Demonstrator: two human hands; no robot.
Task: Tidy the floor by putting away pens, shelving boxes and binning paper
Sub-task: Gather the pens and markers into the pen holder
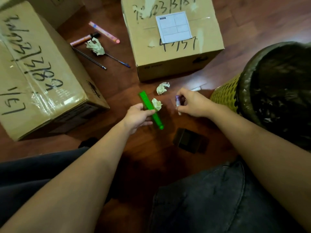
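My left hand (138, 116) grips a bright green pen (150, 109) at its middle, low over the wooden floor. A crumpled paper ball (157, 104) lies right beside the pen. My right hand (193, 103) pinches a small purple pen (177, 102). A second paper ball (162, 87) sits in front of the cardboard box (173, 52). Farther back lie a third paper ball (96, 46), a pink pen (104, 32), a copper marker (84, 39) and two thin dark pens (90, 58), (118, 61). The black-lined waste bin (276, 91) stands at the right.
A large taped cardboard box (38, 78) fills the left side. A dark square holder (189, 140) rests on the floor near my knees. My legs in dark trousers take up the bottom of the view.
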